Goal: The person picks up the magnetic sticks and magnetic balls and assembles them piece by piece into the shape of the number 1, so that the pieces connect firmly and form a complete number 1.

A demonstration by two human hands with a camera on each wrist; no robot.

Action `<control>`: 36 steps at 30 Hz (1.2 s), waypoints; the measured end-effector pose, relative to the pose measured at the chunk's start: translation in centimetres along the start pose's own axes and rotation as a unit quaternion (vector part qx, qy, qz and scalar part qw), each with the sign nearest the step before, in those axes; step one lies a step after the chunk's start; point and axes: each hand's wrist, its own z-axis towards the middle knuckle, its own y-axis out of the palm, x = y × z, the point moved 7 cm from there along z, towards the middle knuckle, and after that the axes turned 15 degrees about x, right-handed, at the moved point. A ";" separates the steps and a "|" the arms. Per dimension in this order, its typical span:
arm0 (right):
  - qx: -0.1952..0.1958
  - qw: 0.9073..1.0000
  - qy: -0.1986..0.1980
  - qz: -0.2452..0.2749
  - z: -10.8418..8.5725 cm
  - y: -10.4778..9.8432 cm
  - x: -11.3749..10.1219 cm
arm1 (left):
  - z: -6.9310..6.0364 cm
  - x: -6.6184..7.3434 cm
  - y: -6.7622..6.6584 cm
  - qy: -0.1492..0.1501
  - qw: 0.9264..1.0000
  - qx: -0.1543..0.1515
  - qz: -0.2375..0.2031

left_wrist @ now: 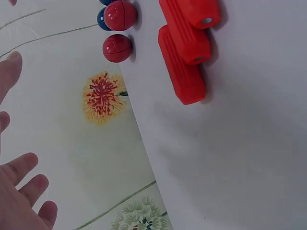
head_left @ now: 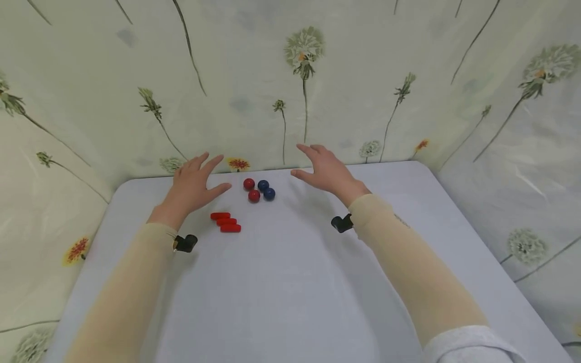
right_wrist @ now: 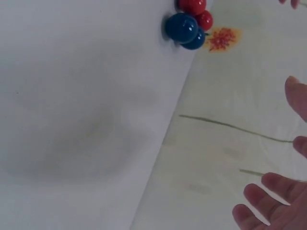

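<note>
Two red balls (head_left: 251, 190) and two blue balls (head_left: 266, 190) sit in a tight cluster near the far edge of the table. Closer in and to the left, three red ridged blocks (head_left: 226, 222) lie side by side in a staggered row, seen larger in the left wrist view (left_wrist: 184, 57). My left hand (head_left: 192, 186) hovers above the table left of the balls, fingers spread and holding nothing. To the right of the balls, my right hand (head_left: 328, 171) is raised with its fingers extended, touching nothing.
A white table (head_left: 290, 282) stretches out in front of me. Behind it and along both sides hangs a pale curtain (head_left: 245, 101) printed with dandelions and stems. Each wrist wears a small black camera, one on the left (head_left: 185, 243) and one on the right (head_left: 342, 223).
</note>
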 end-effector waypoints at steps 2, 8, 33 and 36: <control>0.006 1.000 -0.004 0.008 -0.3 0.2 0.1 | -0.5 -0.1 -0.1 0.000 1.000 0.005 -0.007; 0.018 0.999 -0.004 0.034 -0.9 1.3 0.7 | -1.9 -0.3 0.1 0.003 1.000 0.024 -0.017; 0.034 0.987 0.005 0.158 -3.8 6.3 1.3 | -6.5 -1.9 3.3 -0.060 0.992 0.019 -0.106; 0.032 0.985 0.005 0.169 -4.0 6.8 1.4 | -7.0 -2.1 3.7 -0.068 0.991 0.014 -0.112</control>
